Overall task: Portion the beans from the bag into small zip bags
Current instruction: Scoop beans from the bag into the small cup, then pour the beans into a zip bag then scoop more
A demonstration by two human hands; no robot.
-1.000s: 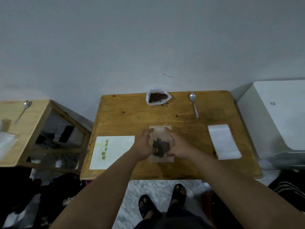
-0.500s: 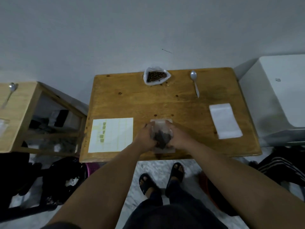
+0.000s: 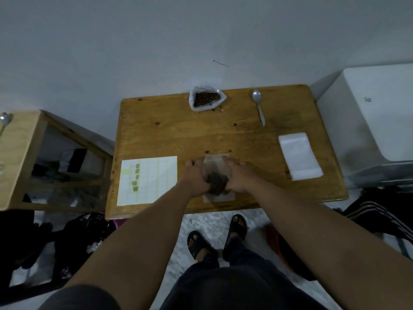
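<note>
A small clear zip bag [image 3: 215, 166] holding a clump of dark beans sits near the front edge of the wooden table [image 3: 169, 135]. My left hand [image 3: 194, 177] grips its left side and my right hand [image 3: 237, 175] grips its right side, fingers curled round the bag. The open plastic bag of beans [image 3: 206, 100] stands at the table's far edge against the wall. A metal spoon [image 3: 259, 106] lies to its right. A stack of empty zip bags [image 3: 299, 156] lies flat at the right.
A white sheet of labels [image 3: 147, 180] lies at the table's front left. A low wooden side table [image 3: 20, 153] with another spoon stands to the left, a white appliance [image 3: 377, 117] to the right. My feet in sandals are under the table edge.
The camera view shifted, so the table sits differently in frame. Both hands stay on the small bag, closing in more tightly around its sides.
</note>
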